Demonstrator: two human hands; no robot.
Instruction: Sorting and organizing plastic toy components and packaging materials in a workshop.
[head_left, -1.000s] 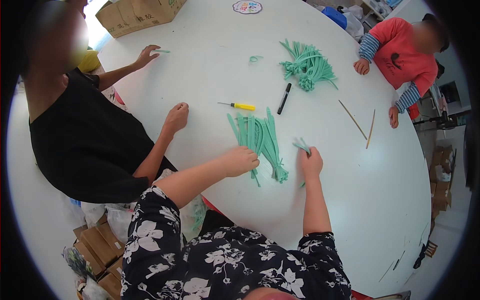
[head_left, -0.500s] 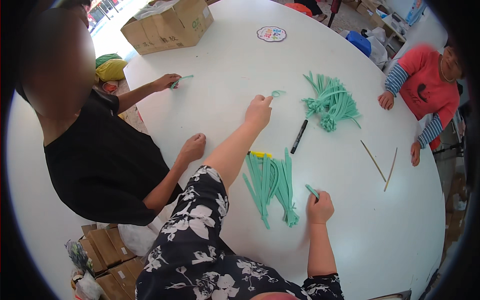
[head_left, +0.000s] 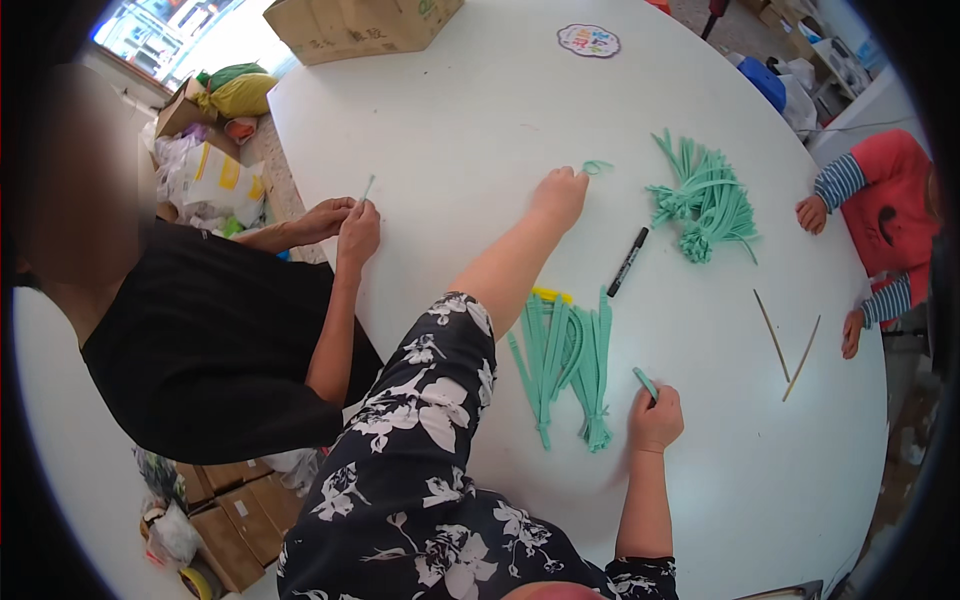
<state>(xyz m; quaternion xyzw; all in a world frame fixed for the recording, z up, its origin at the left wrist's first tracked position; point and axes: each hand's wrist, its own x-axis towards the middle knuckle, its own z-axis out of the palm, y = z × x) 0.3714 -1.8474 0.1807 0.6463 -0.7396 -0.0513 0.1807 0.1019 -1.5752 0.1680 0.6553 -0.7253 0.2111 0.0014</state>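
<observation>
My left hand (head_left: pixel 560 197) is stretched far out over the white table, fingers closed at the end of a thin curled green strip (head_left: pixel 597 167). My right hand (head_left: pixel 657 418) rests nearer, at the right, closed around a short flat green piece (head_left: pixel 644 379) with something dark beside it. Between my arms lie loose green strips (head_left: pixel 545 350) and a tied green bundle (head_left: pixel 597 400); a yellow object (head_left: pixel 555 295) shows at their far end. Beyond them are a black marker (head_left: pixel 628 262) and a big heap of green bundles (head_left: pixel 712 205).
At the left, a co-worker's hands (head_left: pixel 350 225) hold a thin green strip. Another person's hands (head_left: pixel 812 214) rest at the right table edge. Two thin sticks (head_left: pixel 770 335) lie at the right. A cardboard box (head_left: pixel 360 30) and a colourful badge-shaped card (head_left: pixel 589 41) are at the back.
The view has shifted, so the table's things appear further right. The co-worker's hands have come together on the green strip. My hands keep nearly the same places over the table.
</observation>
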